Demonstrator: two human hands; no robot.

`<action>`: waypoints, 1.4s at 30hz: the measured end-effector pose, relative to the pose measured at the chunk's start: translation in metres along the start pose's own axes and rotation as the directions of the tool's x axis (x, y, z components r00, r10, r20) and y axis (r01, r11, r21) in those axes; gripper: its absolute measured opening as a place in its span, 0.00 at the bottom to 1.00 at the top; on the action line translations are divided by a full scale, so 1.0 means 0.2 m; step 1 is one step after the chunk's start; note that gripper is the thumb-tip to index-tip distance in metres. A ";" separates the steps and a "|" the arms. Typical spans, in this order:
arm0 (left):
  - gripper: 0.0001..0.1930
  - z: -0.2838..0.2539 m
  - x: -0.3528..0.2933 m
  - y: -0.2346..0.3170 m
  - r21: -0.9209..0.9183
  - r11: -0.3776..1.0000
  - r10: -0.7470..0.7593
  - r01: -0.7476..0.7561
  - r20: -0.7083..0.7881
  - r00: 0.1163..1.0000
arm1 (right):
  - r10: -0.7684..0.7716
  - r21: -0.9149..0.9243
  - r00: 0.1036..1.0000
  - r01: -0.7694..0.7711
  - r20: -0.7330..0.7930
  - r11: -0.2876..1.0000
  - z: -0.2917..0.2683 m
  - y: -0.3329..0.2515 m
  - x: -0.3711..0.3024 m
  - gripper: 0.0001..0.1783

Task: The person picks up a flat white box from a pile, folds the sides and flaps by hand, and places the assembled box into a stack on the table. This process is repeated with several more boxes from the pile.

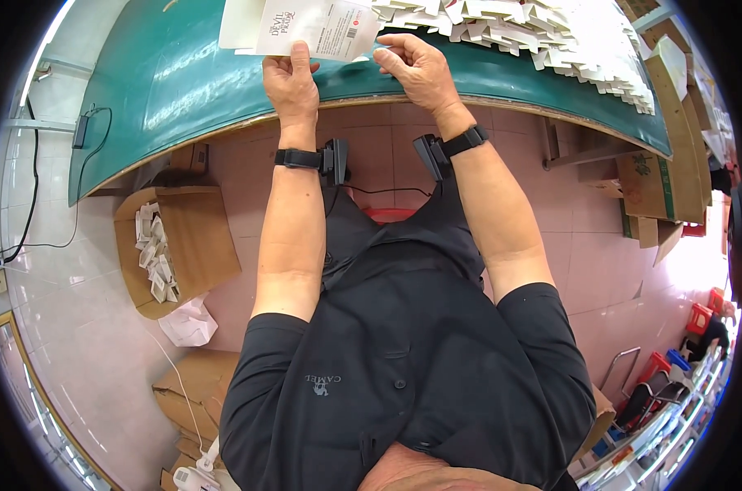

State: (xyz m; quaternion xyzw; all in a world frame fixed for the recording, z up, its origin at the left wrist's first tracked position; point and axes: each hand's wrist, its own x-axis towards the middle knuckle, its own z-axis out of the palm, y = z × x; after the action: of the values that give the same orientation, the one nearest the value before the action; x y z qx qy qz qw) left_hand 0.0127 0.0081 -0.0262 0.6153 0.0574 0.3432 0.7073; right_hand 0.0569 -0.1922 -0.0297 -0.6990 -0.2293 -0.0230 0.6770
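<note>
Black adapter (pixel 81 131) with cable, at the left edge of a green-topped desk (pixel 174 78). Open cardboard box (pixel 199 237), on the floor, holding white folded pieces (pixel 155 254). Left hand (pixel 292 88), black band (pixel 297 159) at wrist: thumb on top, fingers beneath, pinching the lower edge of the printed white card (pixel 315 29). The card: above the desk's near side, tilted, a plain white panel (pixel 238 29) showing past its left edge. Right hand (pixel 422 72), similarly banded: thumb and forefinger close together at the card's right edge; whether they grip it, cannot tell. Heap of white folded card pieces (pixel 526 24), on the desk, rightward. Cardboard cartons (pixel 645 184), stacked beyond the desk's right end.
</note>
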 end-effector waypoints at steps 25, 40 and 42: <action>0.22 0.00 -0.01 0.00 0.024 1.000 0.007 -0.007 0.025 1.000 | 0.019 0.007 1.000 -0.019 0.014 1.000 -0.01 -0.02 0.00 0.19; 0.22 -0.01 -0.03 0.02 0.004 1.000 -0.018 0.018 0.041 0.999 | 0.070 0.031 0.996 -0.071 0.046 0.997 -0.01 -0.04 -0.01 0.18; 0.22 -0.01 -0.02 0.02 -0.009 1.000 -0.019 0.019 0.050 0.999 | 0.071 0.076 0.997 -0.072 0.016 0.995 0.00 -0.04 -0.01 0.20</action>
State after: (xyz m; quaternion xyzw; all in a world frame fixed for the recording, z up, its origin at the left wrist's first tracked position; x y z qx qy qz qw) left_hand 0.0071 0.0065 -0.0243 0.6198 0.0441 0.3212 0.7147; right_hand 0.0531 -0.1925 -0.0224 -0.6805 -0.2094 0.0145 0.7021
